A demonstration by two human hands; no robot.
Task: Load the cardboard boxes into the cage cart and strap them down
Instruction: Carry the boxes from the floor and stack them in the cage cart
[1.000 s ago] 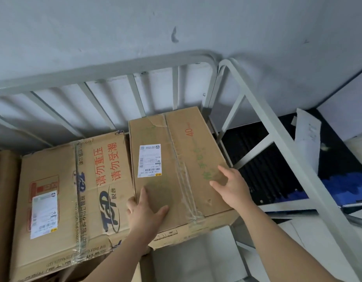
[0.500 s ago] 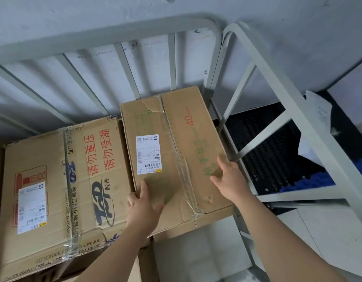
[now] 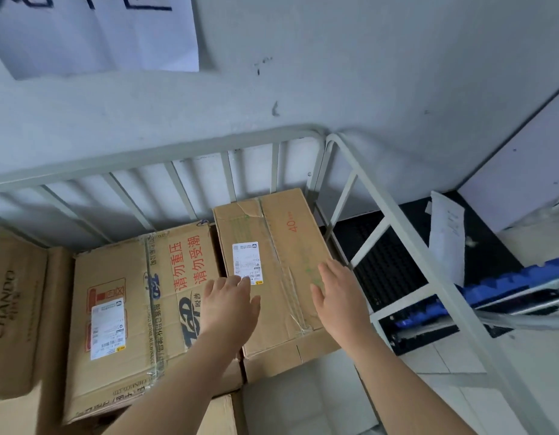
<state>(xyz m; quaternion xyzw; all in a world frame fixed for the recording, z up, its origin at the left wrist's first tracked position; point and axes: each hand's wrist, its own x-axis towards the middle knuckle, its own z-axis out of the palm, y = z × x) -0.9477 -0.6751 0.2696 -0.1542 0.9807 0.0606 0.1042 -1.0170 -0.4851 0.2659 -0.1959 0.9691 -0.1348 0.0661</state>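
A brown cardboard box printed CHANDO [image 3: 11, 309] stands far left in the grey steel-barred cage cart [image 3: 146, 158]; beside it lies a wide taped cardboard box with red lettering [image 3: 121, 309]; the left hand [image 3: 229, 304] is spread over the seam beside the narrower cardboard box marked 40 [image 3: 281, 246], grip open and empty; the right hand [image 3: 337, 293] is spread over that box, grip likewise empty; that box sits in the cart's right rear corner.

Single head-worn wide-angle view. Aimed forward and steeply down into cage cart [image 3: 165, 154] from near side, facing wall [image 3: 366, 73]. Close range, with forearms [image 3: 184, 387] at bottom edge.
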